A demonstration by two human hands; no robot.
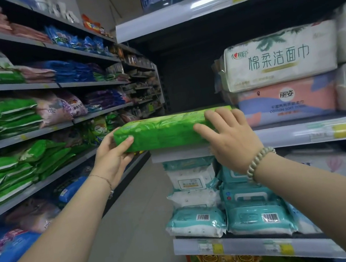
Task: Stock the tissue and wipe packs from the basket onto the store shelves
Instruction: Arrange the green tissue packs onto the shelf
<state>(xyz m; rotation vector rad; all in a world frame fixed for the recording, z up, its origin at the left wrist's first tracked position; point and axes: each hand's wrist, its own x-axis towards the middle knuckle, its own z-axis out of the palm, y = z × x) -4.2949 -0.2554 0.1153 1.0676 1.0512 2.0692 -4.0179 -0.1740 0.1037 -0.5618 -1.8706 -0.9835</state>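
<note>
A flat green tissue pack (163,132) lies level at the front left end of the right-hand middle shelf (295,134). My left hand (114,157) grips its left end, thumb on the front face. My right hand (226,139) rests on its right end, fingers spread over the top and front. To the right on the same shelf stand a white facial-towel pack (279,56) stacked on a pink cotton towel pack (287,101). The basket is out of view.
Below the pack, teal and white wipe packs (227,209) fill the lower shelf. A long shelving unit (30,137) with green, pink and blue packs lines the left side. A grey floor aisle (129,231) runs between the two units.
</note>
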